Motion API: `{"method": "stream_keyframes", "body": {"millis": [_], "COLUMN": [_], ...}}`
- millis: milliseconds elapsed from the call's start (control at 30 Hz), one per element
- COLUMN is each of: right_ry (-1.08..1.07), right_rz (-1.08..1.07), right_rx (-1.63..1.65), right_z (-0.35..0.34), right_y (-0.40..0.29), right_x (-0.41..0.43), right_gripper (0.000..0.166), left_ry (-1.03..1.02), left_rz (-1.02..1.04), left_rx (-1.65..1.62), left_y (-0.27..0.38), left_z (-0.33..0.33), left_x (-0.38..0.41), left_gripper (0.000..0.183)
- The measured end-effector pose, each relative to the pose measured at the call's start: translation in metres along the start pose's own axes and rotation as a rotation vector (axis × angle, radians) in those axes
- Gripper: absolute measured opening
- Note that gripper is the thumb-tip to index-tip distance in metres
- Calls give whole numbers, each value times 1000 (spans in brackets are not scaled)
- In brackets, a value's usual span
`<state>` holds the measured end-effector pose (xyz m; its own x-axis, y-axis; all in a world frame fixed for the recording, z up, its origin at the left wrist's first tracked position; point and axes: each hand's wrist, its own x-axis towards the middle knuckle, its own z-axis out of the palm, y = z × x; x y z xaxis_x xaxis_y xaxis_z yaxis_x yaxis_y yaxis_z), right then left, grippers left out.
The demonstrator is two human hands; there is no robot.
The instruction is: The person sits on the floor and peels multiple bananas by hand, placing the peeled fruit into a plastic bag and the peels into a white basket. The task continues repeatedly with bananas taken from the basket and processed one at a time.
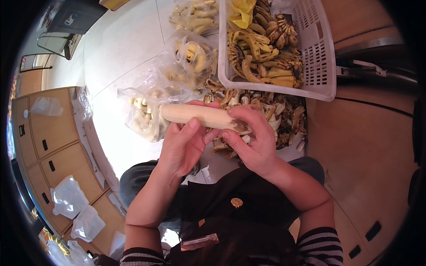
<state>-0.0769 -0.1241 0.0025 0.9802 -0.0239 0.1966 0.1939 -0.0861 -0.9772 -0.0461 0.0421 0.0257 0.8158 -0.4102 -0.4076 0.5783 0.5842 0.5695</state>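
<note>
A peeled banana lies across both hands, its right end marked by a dark brown bruise. My left hand cradles the paler left part, thumb in front and fingertips behind. With thumb and forefinger, my right hand grips the bruised end. Below the hands is a heap of banana peels, browned and partly hidden by my right hand. To the left, a clear plastic bag holds pale peeled bananas. Beyond the heap stands a white plastic crate of spotted, overripe bananas.
More clear bags of bananas sit on the pale tiled floor. Inside the crate is a yellow plastic bag. Wooden cabinets with white plastic bags line the left side; brown cabinet panels flank the right.
</note>
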Motion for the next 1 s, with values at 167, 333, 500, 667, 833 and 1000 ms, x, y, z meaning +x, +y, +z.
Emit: {"method": "stream_keyframes", "body": {"millis": [167,333,500,667,833,1000], "right_ry": [-51,-105,-226,-298,-423,-494], "right_rz": [-32,58,63,264,555,632], "right_rx": [15,85,120,318,765,954], "right_z": [-5,-8,-18,-22,-29,-47], "right_y": [3,2,4,-1,-1,11], "right_x": [8,11,17,16,19,26], "right_gripper": [33,30,28,27,28,30], "left_ry": [5,31,46,73,53,28], "left_rz": [-20,-62,-101,-152,-305,-283], "left_rx": [10,49,84,116,-88,-205], "left_y": [3,7,9,12,13,17], "left_z": [-1,-3,-6,-4,-15,-16], "left_x": [3,4,3,4,4,2], "left_gripper": [38,39,40,43,42,43]}}
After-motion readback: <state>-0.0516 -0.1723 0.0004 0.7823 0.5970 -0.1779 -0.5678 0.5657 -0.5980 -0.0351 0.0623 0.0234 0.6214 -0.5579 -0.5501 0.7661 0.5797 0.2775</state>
